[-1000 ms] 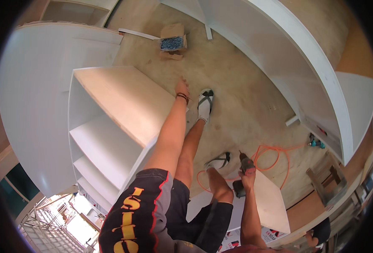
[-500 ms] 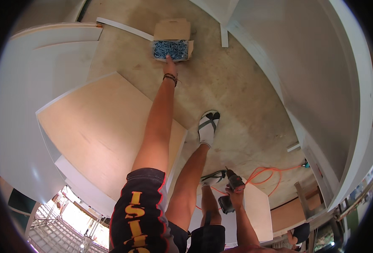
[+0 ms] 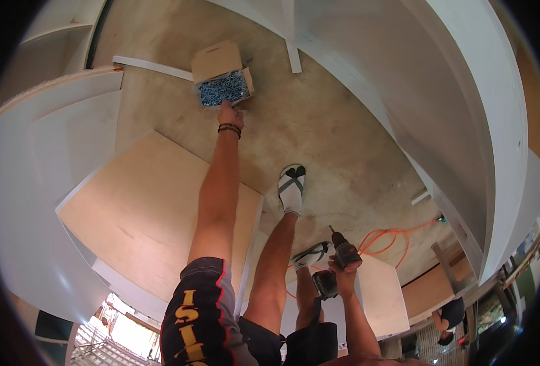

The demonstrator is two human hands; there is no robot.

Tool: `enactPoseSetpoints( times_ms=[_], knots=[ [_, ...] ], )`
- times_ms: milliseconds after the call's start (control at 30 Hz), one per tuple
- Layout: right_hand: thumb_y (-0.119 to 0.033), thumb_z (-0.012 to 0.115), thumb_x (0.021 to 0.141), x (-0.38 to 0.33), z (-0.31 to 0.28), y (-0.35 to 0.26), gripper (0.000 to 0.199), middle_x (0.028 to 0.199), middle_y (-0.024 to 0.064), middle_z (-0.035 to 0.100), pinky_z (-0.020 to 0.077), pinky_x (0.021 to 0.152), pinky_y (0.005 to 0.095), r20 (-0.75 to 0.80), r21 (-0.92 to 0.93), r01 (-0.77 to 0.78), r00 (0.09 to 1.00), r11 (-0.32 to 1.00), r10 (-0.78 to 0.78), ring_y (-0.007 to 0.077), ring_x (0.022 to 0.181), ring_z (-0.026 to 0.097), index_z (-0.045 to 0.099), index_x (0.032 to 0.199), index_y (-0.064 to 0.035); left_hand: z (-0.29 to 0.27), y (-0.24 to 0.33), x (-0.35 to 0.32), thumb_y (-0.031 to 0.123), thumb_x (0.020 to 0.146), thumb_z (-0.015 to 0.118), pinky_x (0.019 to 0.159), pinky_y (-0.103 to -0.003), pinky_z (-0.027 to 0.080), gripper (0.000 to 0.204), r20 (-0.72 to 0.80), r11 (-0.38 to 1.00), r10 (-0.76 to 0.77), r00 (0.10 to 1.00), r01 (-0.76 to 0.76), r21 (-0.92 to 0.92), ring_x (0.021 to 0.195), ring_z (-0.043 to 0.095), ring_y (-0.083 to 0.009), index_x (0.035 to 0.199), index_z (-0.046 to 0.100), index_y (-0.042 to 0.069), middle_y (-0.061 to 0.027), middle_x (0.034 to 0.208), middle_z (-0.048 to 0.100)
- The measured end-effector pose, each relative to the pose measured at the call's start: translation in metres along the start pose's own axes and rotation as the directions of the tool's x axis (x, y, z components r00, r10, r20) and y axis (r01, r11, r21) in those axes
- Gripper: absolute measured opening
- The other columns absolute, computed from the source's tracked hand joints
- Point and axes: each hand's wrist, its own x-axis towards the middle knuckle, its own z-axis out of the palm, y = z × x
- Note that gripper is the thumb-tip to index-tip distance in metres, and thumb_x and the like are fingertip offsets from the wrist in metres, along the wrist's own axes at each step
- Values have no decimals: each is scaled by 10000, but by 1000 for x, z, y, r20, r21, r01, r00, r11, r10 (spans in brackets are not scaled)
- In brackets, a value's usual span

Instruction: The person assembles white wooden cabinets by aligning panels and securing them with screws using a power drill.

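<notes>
My left arm stretches far forward, and my left hand point(image 3: 231, 114) is at the near edge of an open cardboard box point(image 3: 218, 60). Its fingers look drawn together; whatever they hold is hidden. A heap of bluish metal screws point(image 3: 224, 89) fills the box, inside a clear plastic liner. At lower right, my right hand point(image 3: 345, 274) is wrapped round the grip of a dark cordless drill point(image 3: 345, 251). The drill's bit points forward, away from me, and its battery block point(image 3: 325, 284) sits beside my shin.
A light wooden panel point(image 3: 142, 207) lies left of my arm. Large pale curved panels point(image 3: 416, 79) rise on the right. A white strip point(image 3: 154, 68) touches the box's left side. An orange hose point(image 3: 382, 241) curls on the concrete floor point(image 3: 343, 165). Another person point(image 3: 450, 320) is at lower right.
My left hand has drawn back slightly from the screws to the box's near edge. The view has shifted, and the drill now points more forward with its bit plainly visible.
</notes>
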Motion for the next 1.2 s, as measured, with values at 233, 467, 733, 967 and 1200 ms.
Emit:
enactPoseSetpoints(
  times_ms=[233,467,733,967,1200],
  knots=[
    [41,699,731,-17,-18,10,342,917,78,664,503,591,264,17,71,48,999,996,-49,135,710,616,576,1044,-22,25,26,-47,152,966,401,392,-248,302,209,9,941,-78,997,70,332,450,312,-110,927,571,37,-42,716,542],
    [16,711,737,-34,-16,34,284,917,59,687,523,667,283,10,-211,243,969,947,-246,137,779,646,637,1008,-20,27,4,-95,151,982,318,380,-243,296,285,83,661,-72,994,-15,750,438,283,-94,1055,569,39,-46,1052,710],
    [-55,771,727,-72,-33,70,287,897,46,685,514,697,292,-137,14,197,972,980,-194,124,789,632,654,986,-19,-16,-220,-97,117,953,482,583,-299,459,232,362,332,-173,916,-292,897,620,418,-177,1104,612,-1,-66,1012,654],
    [-93,759,724,-102,-86,119,339,936,73,679,518,709,312,-241,333,183,965,925,-104,150,829,640,642,1030,-6,5,-409,-252,276,956,557,426,-290,331,282,300,144,-320,898,-267,953,478,321,-119,900,598,3,-44,893,667],
    [-65,746,790,-151,-108,150,304,999,63,711,534,791,300,-370,660,239,929,712,32,126,884,656,635,1070,-20,-32,-462,-364,506,923,538,572,-331,483,582,339,-331,-695,635,-700,633,547,568,-165,1161,642,-15,-152,1045,713]
  ],
)
